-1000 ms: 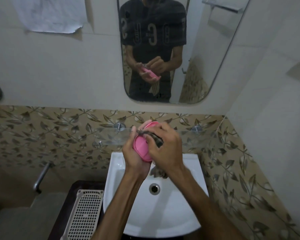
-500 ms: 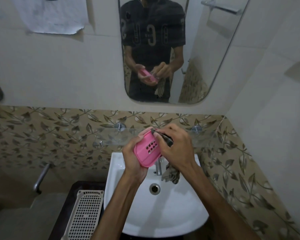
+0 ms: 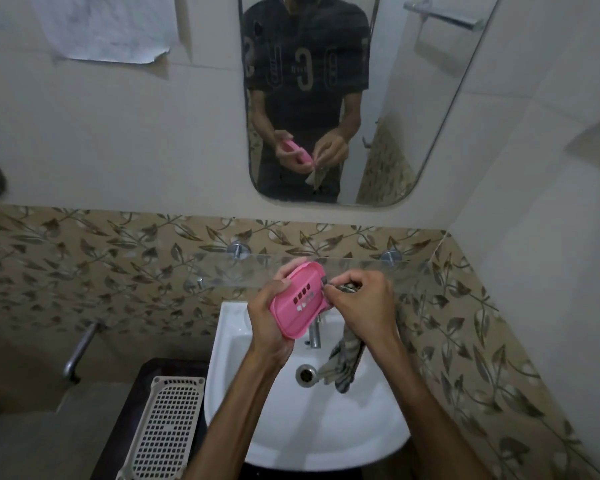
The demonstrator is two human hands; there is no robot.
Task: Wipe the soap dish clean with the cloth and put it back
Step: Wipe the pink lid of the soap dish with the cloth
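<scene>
My left hand holds a pink oval soap dish tilted over the white basin, its slotted face turned toward me. My right hand grips a grey patterned cloth and presses a pinch of it against the dish's right rim. The rest of the cloth hangs down from my right palm over the basin. The mirror shows the same grip from the front.
A white wash basin with a drain and a chrome tap sits below my hands. A glass shelf runs along the leaf-patterned tiles just behind them. A white perforated tray lies lower left. A mirror hangs above.
My right hand slid from covering the dish's face to its right rim. The dish turned so its slots show, and the cloth tail now hangs free.
</scene>
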